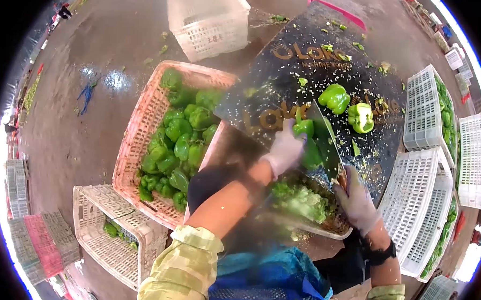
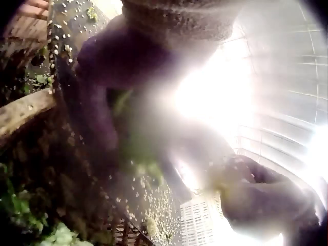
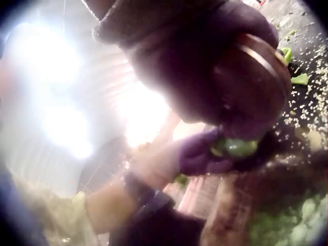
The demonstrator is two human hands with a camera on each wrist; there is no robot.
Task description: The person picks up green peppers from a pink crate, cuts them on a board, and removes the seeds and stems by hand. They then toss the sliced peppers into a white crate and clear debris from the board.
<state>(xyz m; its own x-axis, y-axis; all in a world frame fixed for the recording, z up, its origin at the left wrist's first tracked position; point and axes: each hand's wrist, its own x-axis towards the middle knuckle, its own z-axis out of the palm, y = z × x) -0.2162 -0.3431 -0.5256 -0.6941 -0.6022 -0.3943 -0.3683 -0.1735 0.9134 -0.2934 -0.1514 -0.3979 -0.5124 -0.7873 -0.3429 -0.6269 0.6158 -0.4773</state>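
Note:
My gloved left hand (image 1: 285, 150) holds a green bell pepper (image 1: 304, 127) against the black board, its fingers along the pepper's side. In my gloved right hand (image 1: 360, 204) is a cleaver (image 1: 327, 140), gripped by its wooden handle; the broad blade stands right beside the held pepper. Farther up the board lie another bell pepper (image 1: 334, 98) and a pepper with its pale inside exposed (image 1: 361, 119). In the right wrist view, the round handle end (image 3: 256, 84) shows in the right hand, with the held pepper (image 3: 236, 147) beyond it. The left wrist view is blurred by glare.
The board (image 1: 264, 86) is strewn with seeds and green scraps. At the left stands a pink crate (image 1: 127, 156) full of bell peppers. Below the board sits a bin of leafy trimmings (image 1: 302, 201). White crates (image 1: 410, 195) line the right, and another (image 1: 208, 25) stands beyond.

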